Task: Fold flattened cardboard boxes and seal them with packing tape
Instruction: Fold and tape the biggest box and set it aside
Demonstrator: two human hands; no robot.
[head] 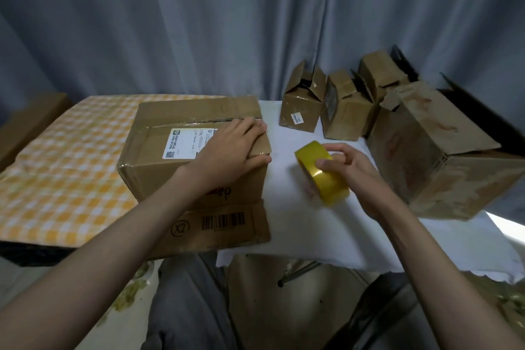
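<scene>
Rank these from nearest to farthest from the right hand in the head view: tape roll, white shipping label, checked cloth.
1. Tape roll: held in the right hand.
2. White shipping label: left of it, on the box top, beside the left hand.
3. Checked cloth: far left, beyond the box.

Backdrop: grey-blue curtain (199, 23) in long folds, behind the counter.
Counter: white cloth (326, 230) on the right part, orange-and-white checked cloth (65, 156) on the left.
Floor: pale, stained, below the counter.
Light: dim, even.
</scene>
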